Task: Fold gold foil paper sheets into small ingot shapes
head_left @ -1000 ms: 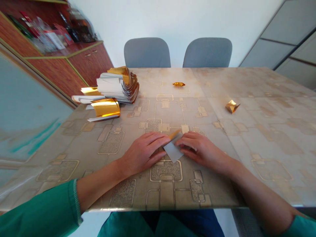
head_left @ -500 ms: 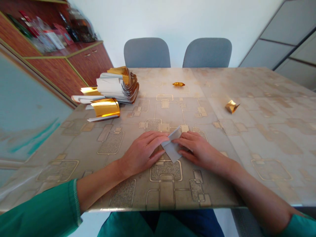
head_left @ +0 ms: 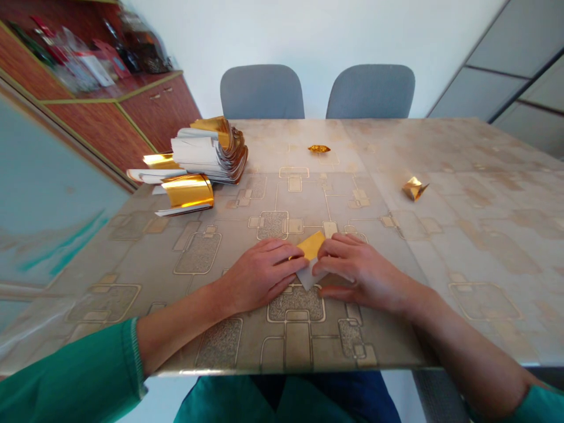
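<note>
A small sheet of gold foil paper (head_left: 312, 245) lies on the table in front of me, partly folded over. Its upper part shows gold and its lower corner shows the white back. My left hand (head_left: 264, 271) presses the paper's left side with its fingers. On the right side, the fingertips of my right hand (head_left: 356, 267) pinch the edge, the thumb a little lower near the tabletop. My fingers hide parts of both side edges.
A stack of gold and white paper sheets (head_left: 207, 155) sits at the far left of the patterned table (head_left: 440, 252). One folded gold piece (head_left: 319, 148) lies at the back, another gold piece (head_left: 415, 188) to the right. Two grey chairs (head_left: 262, 94) stand behind.
The upper flap, white before, now shows its gold side as the paper is folded over. My right fingers have lifted and bent slightly; my left hand has shifted slightly right.
</note>
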`<state>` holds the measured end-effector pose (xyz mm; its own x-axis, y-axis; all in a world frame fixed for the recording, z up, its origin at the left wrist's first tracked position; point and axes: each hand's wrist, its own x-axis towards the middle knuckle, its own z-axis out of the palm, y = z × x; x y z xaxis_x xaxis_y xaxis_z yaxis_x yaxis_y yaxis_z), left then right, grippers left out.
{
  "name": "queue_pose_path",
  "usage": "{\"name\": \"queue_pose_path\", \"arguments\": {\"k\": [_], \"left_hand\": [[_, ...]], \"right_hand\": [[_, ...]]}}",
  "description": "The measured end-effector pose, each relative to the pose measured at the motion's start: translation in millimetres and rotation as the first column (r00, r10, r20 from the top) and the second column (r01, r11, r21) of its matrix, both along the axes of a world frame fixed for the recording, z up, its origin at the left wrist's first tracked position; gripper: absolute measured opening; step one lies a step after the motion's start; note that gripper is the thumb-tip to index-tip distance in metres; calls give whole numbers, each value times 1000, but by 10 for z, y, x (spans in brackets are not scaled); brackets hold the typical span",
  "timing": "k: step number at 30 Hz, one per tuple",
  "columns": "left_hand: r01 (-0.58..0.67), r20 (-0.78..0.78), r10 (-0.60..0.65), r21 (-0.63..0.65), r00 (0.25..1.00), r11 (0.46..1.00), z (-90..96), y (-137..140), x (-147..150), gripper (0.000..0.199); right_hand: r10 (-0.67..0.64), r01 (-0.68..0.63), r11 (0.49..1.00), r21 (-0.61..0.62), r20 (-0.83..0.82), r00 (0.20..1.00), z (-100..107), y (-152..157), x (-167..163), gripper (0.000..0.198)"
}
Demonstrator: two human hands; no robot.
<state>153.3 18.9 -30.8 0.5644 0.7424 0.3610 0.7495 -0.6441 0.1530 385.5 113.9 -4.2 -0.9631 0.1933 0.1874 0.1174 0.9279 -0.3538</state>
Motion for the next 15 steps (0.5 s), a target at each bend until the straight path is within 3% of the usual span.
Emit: {"name": "queue_pose_path", "arguments": {"k": [4,10,15], "left_hand": [[5,4,-5,19,1000,1000,-1,-2,-3,26],[15,54,-21,110,998,994,47,-16,-43,23],[69,-24,-67,85,997,994,89,2,-76,25]], "right_hand": [[9,-10,1000,30,18,1000,-21,-35,-28,27],[-14,14,1000,4,42,999,-51,-18,-37,29],[-35,31,995,94,45,998,-82,-53,-62,25]]}}
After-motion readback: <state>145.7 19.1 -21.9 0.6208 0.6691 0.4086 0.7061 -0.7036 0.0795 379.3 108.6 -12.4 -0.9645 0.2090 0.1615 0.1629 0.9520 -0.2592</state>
